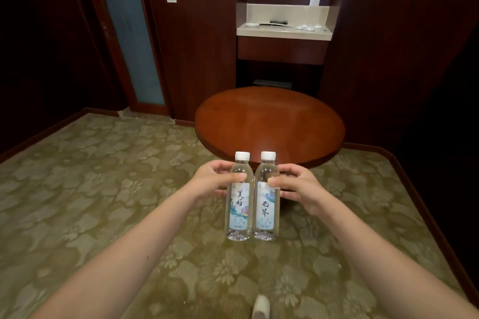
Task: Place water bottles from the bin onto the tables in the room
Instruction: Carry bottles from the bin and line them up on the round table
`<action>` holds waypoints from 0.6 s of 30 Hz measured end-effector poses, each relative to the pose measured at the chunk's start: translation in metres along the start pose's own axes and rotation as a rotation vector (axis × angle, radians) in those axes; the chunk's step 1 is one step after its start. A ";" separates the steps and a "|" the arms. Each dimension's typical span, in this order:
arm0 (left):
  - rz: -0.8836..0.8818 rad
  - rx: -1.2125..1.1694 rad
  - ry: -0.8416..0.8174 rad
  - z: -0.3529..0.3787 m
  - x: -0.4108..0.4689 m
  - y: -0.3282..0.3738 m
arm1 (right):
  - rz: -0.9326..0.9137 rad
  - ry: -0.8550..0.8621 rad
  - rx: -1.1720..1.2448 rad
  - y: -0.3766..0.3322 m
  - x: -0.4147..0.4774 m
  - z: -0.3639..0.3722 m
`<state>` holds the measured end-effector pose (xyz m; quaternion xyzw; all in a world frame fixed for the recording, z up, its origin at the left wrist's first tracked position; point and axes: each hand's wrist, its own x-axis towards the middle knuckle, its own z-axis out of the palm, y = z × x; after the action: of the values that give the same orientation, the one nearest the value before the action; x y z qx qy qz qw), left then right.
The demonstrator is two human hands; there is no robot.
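Two clear water bottles with white caps and pale blue labels are held upright side by side in front of me. My left hand [212, 180] grips the left bottle [239, 211] near its shoulder. The right bottle [266, 211] is held the same way by my right hand [298, 186]. Both bottles hang over the carpet, just short of the near edge of a round dark wooden table [269, 122]. The bin is not in view.
Behind the table a recessed counter [283, 31] holds small white dishes and a dark flat item. Dark wood panels and a door with a frosted pane [127, 33] line the back wall. Patterned green carpet covers the floor. A pale shoe tip [261, 307] shows at the bottom.
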<state>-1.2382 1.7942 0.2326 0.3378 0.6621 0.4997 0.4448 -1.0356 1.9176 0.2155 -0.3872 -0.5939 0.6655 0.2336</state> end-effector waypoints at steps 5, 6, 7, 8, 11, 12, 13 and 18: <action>0.016 0.033 0.007 -0.013 0.112 0.041 | -0.006 -0.018 -0.036 -0.036 0.118 -0.023; 0.021 0.027 0.007 -0.016 0.135 0.049 | -0.011 -0.028 -0.041 -0.044 0.142 -0.028; 0.027 0.016 0.012 -0.018 0.157 0.055 | -0.019 -0.035 -0.047 -0.052 0.165 -0.033; 0.031 0.004 0.027 -0.021 0.177 0.060 | -0.026 -0.040 -0.058 -0.060 0.188 -0.036; 0.030 -0.035 0.085 -0.029 0.230 0.067 | -0.027 -0.062 -0.078 -0.078 0.246 -0.042; 0.029 -0.041 0.097 -0.032 0.246 0.069 | -0.025 -0.069 -0.081 -0.082 0.264 -0.043; 0.030 -0.044 0.103 -0.035 0.261 0.071 | -0.024 -0.079 -0.088 -0.086 0.281 -0.044; 0.035 -0.026 0.115 -0.052 0.343 0.081 | -0.026 -0.094 -0.098 -0.095 0.368 -0.050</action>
<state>-1.4151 2.1029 0.2300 0.3144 0.6741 0.5345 0.4013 -1.2277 2.2496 0.2206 -0.3588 -0.6410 0.6499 0.1951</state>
